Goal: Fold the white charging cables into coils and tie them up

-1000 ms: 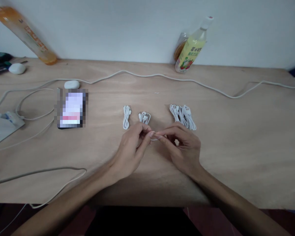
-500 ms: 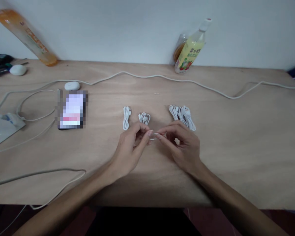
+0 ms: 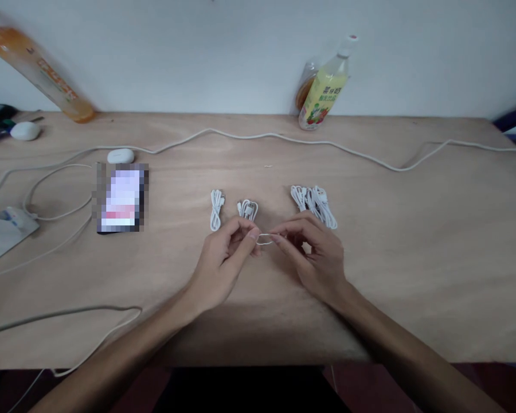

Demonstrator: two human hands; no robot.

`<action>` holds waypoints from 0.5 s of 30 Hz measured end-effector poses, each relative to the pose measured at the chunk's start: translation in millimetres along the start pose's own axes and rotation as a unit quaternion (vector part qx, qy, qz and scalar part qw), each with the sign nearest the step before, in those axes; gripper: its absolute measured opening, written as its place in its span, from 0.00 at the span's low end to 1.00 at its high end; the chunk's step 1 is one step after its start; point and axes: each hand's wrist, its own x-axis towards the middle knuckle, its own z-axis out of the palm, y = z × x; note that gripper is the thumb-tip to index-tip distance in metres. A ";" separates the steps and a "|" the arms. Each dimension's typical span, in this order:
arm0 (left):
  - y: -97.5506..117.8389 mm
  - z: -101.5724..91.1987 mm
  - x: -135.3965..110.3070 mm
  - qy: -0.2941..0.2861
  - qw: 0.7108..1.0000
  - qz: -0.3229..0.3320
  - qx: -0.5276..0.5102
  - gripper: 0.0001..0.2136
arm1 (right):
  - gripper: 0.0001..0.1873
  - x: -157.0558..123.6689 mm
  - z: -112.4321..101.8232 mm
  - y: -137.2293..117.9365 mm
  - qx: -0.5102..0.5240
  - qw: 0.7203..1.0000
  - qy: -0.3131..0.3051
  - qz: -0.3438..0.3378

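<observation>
A thin white twist tie (image 3: 265, 234), bent into a narrow loop, spans the small gap between my two hands. My left hand (image 3: 226, 255) pinches one end of it between thumb and forefinger. At the other end, my right hand (image 3: 316, 252) grips it with its fingertips. Just beyond my left fingers lies a small bundled white USB cable (image 3: 248, 209), partly covered by the hand. To its left is another bundled white cable (image 3: 216, 209). Several white cable bundles (image 3: 313, 203) lie together past my right hand.
A phone (image 3: 122, 198) and a white earbud case (image 3: 121, 156) lie left. A long white cord (image 3: 266, 135) crosses the table behind the bundles. An orange drink bottle (image 3: 55, 83) and a yellow-labelled bottle (image 3: 324, 92) stand by the wall. Loose cables lie at left.
The whole view has shifted slightly, so everything sits a little further left. Both hands keep their pinch on the twist tie, with almost no movement between them.
</observation>
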 end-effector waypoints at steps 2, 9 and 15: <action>0.6 0.2 0.3 -0.004 1.000 -0.002 -0.006 0.08 | 0.06 -0.4 0.3 0.0 -0.001 1.000 0.011 0.009; 2.0 0.2 2.0 0.012 1.000 -0.006 -0.017 0.06 | 0.06 -0.4 1.8 -1.7 -0.008 0.999 0.025 0.034; 0.9 1.0 4.2 0.070 0.997 0.001 -0.028 0.07 | 0.06 1.4 2.1 -0.5 0.016 0.997 0.033 0.064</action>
